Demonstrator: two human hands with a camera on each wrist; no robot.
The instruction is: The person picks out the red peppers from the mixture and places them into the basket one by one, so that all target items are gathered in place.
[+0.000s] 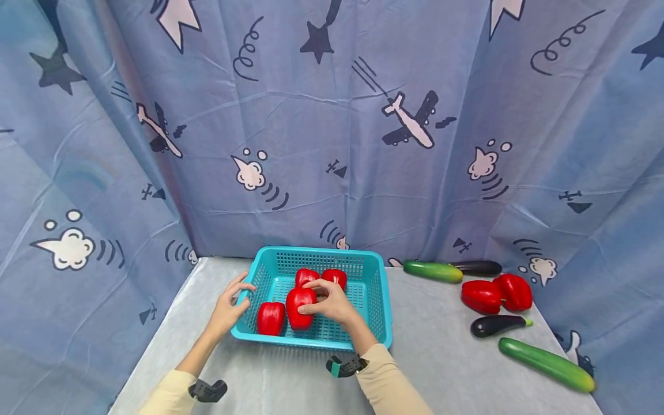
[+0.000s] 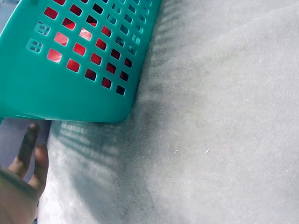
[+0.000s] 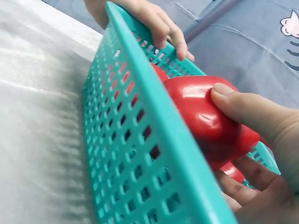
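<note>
My right hand (image 1: 334, 302) grips a red bell pepper (image 1: 301, 309), thumb on one side and fingers on the other, inside the turquoise plastic basket (image 1: 381, 300). In the right wrist view this held pepper (image 3: 210, 116) is tilted beside the basket's rim. My left hand (image 1: 230, 305) is at the basket's left rim, some fingers reaching over the edge; two relaxed fingers show below the basket wall in the left wrist view. Further red bell peppers lie in the basket: one at front left (image 1: 271, 318), one behind the held pepper (image 1: 307, 276) and one to its right (image 1: 335, 278).
Right of the basket lie a green-yellow zucchini (image 1: 433, 271), a dark eggplant (image 1: 477, 268), two red bell peppers (image 1: 481, 296), another eggplant (image 1: 498, 325) and a long zucchini (image 1: 547, 364). A patterned blue curtain (image 1: 311, 144) hangs behind the grey-white table (image 1: 436, 369).
</note>
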